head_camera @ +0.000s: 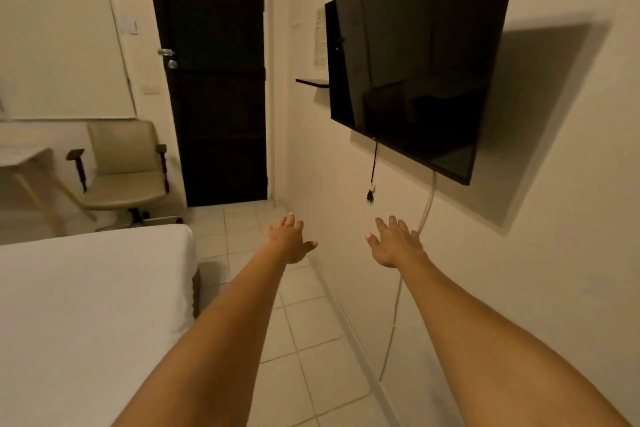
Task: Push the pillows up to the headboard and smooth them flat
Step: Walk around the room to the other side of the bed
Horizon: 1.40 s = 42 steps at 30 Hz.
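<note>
Both my arms stretch straight out in front of me above the tiled floor. My left hand [290, 240] is open, fingers spread, palm down, holding nothing. My right hand [394, 242] is open the same way, close to the wall on the right. The foot corner of a bed with a white sheet [86, 305] lies at the lower left, left of my left arm. No pillows and no headboard are in view.
A black wall-mounted television [412, 69] hangs on the right wall with cables [372, 177] dangling under it. A dark closed door [214, 80] stands ahead. A beige armchair [128, 166] and a pale table [24, 156] sit at the left. A tiled aisle [304, 322] runs between bed and wall.
</note>
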Tool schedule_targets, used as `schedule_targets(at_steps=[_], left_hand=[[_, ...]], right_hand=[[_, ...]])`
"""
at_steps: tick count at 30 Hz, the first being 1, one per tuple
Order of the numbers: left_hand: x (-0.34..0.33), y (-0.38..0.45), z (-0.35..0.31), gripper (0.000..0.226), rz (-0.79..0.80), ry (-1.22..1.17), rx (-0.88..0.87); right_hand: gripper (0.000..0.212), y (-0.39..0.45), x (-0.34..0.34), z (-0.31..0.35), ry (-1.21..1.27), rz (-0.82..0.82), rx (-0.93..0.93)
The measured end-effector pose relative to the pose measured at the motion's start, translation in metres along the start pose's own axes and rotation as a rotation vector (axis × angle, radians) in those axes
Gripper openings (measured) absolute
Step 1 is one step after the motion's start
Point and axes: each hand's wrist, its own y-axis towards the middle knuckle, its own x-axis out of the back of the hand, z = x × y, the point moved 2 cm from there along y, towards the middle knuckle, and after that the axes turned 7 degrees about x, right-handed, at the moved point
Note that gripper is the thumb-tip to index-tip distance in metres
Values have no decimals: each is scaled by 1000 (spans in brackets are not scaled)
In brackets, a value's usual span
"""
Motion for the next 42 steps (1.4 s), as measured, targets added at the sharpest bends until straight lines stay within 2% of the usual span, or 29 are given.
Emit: schedule_targets(at_steps=[8,16,29,42], left_hand=[[29,126,80,75,-67,-30,138],[60,235,143,75,-79,-8,200],[57,422,201,74,-65,-3,307],[89,624,243,75,-72,-30,404]], right_hand=[[61,167,7,73,19,-28,155],[62,290,17,121,36,-45,229],[62,518,9,157,23,-31,334],[63,746,22,207,0,-25,452]])
